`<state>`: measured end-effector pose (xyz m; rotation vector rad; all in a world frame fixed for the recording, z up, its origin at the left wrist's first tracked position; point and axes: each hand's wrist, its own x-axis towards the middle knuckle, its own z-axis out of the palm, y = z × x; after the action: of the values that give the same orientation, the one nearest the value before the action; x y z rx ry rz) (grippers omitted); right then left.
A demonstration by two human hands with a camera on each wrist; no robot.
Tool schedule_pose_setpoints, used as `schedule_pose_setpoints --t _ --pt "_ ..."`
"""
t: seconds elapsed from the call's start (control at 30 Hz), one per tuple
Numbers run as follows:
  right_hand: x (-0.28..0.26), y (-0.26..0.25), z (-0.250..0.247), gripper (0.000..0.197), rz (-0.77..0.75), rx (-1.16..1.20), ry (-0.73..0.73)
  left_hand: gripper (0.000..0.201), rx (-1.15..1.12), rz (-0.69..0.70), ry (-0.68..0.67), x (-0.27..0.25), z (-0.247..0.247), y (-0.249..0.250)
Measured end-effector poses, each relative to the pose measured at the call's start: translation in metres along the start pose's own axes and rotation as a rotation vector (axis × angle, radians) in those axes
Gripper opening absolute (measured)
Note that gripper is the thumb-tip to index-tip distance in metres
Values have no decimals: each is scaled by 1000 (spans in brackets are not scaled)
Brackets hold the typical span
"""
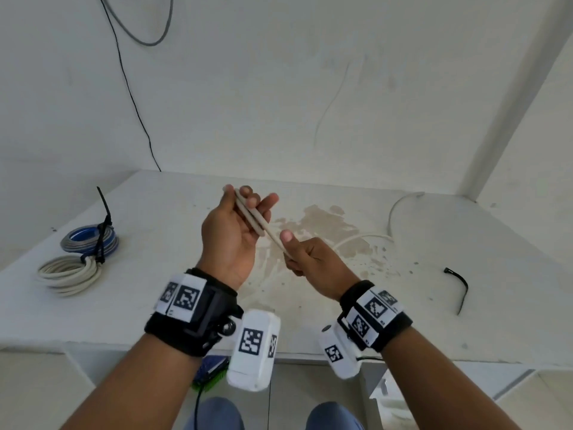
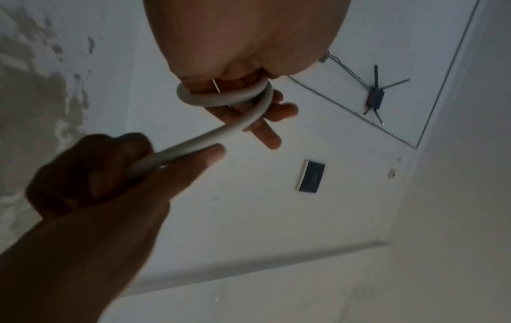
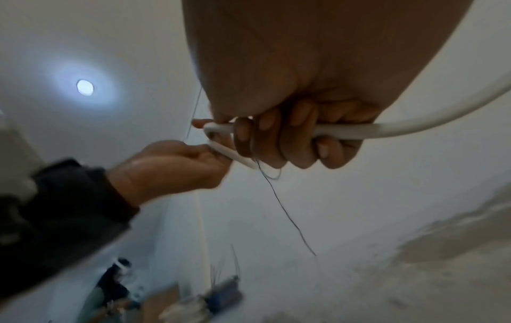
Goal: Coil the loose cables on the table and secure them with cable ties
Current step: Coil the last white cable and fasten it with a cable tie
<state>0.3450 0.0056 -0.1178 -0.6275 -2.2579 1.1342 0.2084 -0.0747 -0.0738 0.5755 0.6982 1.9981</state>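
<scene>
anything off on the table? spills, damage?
Yes: a brownish dried-looking stain with splatter marks the table mid-surface, under the loose white cable. One black cable tie lies loose at the right. No visible damage otherwise.

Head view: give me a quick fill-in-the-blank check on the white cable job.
1. The left hand holds a small ___ of the thick white cable.
2. The right hand grips the cable's ___ run.
3. The loose black plastic cable tie lies on the table's ___ side.

Missing: loop; straight; right
</scene>
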Motion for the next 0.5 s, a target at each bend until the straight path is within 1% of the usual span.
schedule_pose_setpoints --t 0.07,0.13,0.23,0.3,0.37,0.43,0.5 --pt "7 10 -9 69 8 -101 -2 41 -55 -43 -17 1 -2 3" --pt "14 16 -21 69 -5 -233 -18 40 -84 -64 -70 -1 -4 5" --pt "21 22 -38 69 -49 -405 -44 42 -55 -87 -161 -3 -3 11" --pt "29 21 -51 72 -49 -556 -44 44 -3 -171 -245 -9 -3 16" --pt "36 21 -65 75 35 -757 4 44 123 -280 -349 -16 -6 21" --pt "39 24 -80 76 156 -845 113 44 338 -347 -424 -22 -8 22" --pt "42 22 -84 77 212 -893 164 45 539 -386 -405 -26 -9 13"
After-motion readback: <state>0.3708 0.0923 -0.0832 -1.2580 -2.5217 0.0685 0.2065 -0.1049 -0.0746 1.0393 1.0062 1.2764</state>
